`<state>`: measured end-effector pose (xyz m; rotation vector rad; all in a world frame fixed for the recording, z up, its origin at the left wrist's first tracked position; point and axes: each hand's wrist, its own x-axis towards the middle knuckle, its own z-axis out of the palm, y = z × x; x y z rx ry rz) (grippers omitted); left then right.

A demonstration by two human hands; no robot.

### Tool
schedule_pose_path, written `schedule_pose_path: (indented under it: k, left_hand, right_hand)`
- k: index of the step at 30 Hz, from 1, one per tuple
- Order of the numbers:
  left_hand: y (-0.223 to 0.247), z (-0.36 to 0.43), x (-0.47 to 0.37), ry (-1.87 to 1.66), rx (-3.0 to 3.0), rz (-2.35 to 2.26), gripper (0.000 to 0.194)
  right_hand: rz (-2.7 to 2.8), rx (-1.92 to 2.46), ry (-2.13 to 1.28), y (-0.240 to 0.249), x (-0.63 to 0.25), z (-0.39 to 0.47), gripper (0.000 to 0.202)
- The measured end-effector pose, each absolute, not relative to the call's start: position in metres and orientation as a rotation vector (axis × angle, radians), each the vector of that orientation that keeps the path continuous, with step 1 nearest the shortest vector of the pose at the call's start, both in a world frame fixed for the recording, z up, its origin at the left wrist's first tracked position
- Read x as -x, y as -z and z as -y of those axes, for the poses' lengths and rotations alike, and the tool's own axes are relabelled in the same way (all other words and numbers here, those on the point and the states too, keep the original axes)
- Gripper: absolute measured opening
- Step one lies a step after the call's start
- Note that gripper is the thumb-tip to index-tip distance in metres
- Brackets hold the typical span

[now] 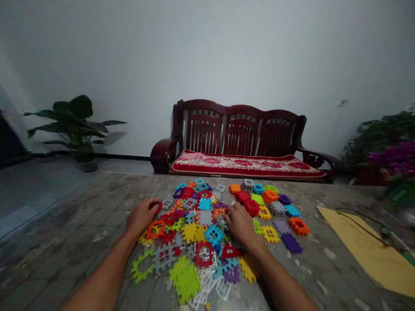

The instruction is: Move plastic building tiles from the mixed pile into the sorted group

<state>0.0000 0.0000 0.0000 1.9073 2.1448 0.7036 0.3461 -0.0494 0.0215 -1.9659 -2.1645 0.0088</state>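
Note:
A loose pile of toothed plastic building pieces in many colours lies in front of me, with a lime green square piece (pixel 185 278) at its near side. At the pile's left edge is my left hand (pixel 142 216), its fingers closed on a red piece (pixel 158 208). My right hand (pixel 239 220) reaches over the right side of the pile, fingers curled down beside an orange piece (pixel 218 213) and a grey one. Its fingertips are partly hidden, so what they grip does not show. Near that hand lies a red triangular piece (pixel 229 251).
Right of the pile, pieces sit in small groups by colour, among them red ones (pixel 252 207) and purple ones (pixel 292 243). A yellow board (pixel 372 255) with a dark cable lies further right. Beyond the stone-patterned surface stands a wooden bench (pixel 243 129); a potted plant (pixel 79 125) is left.

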Motion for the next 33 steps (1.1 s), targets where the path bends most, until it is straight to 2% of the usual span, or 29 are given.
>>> schedule_pose_path:
  k: [18, 23, 29, 33]
  left_hand:
    - [0.009, -0.007, 0.005, -0.753, -1.855, -2.155, 0.032]
    - [0.007, -0.005, 0.003, -0.873, -1.848, -2.008, 0.038]
    - [0.006, -0.002, -0.003, -0.965, -1.938, -1.667, 0.046]
    - [0.006, -0.001, -0.005, -0.974, -2.022, -1.608, 0.033]
  right_hand:
    - [2.078, 1.871, -0.052, -0.013, -0.345, 0.047, 0.02]
    - [2.075, 1.823, -0.013, -0.005, -0.35, 0.044, 0.021]
    - [2.042, 1.557, -0.049, -0.003, -0.35, 0.045, 0.022]
    - [2.118, 1.331, -0.143, -0.01, -0.341, 0.051, 0.025]
